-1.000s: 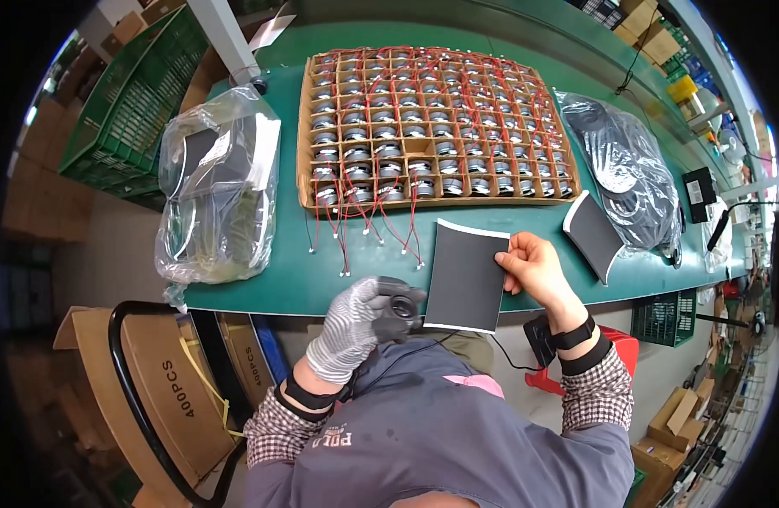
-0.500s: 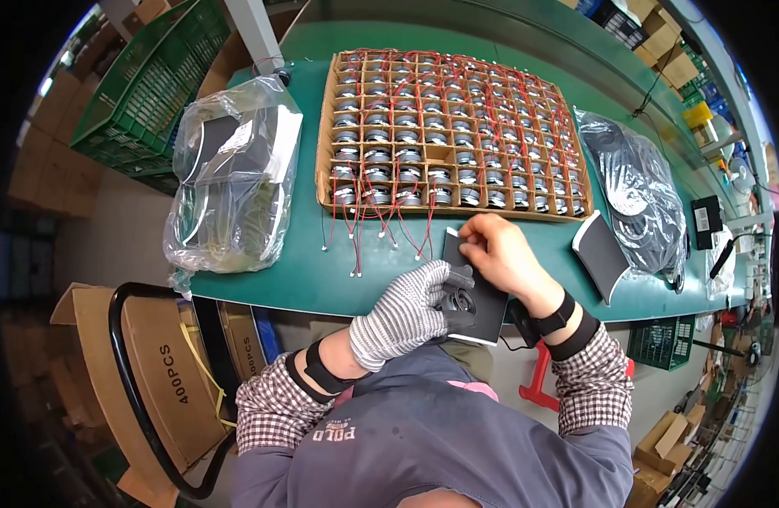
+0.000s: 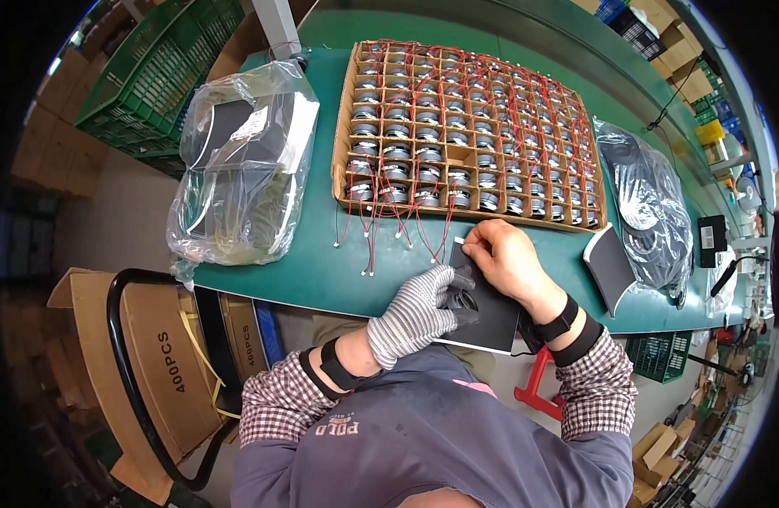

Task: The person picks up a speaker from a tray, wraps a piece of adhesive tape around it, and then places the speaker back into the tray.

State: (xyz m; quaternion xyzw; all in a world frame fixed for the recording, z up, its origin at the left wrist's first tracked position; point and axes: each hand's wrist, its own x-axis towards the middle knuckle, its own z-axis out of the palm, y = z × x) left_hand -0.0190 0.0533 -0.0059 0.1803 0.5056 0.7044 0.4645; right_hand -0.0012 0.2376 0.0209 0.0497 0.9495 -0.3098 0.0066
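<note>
My left hand [image 3: 413,320], in a striped grey glove with dark fingertips, is closed around a small round black part [image 3: 465,300] that looks like a speaker. Beneath that part lies a flat black sheet [image 3: 496,323] with white edges, reaching over the table's front edge. My bare right hand [image 3: 510,264] has its thumb and fingers pinched at the sheet's far left corner. Beyond both hands stands a divided cardboard tray [image 3: 465,212] of round speakers with red wires; one cell near its front holds no speaker. Several wires with white plugs hang over its front.
A clear plastic bag [image 3: 237,178] of black sheets lies left on the green table [image 3: 321,284]. To the right are a curved black panel [image 3: 610,269] and a bag of round black parts [image 3: 648,203]. A chair [image 3: 118,364] and cardboard boxes stand at the lower left.
The whole view has shifted slightly, so the tray and hands appear further right. My hands keep nearly the same hold on the round part and the black sheet.
</note>
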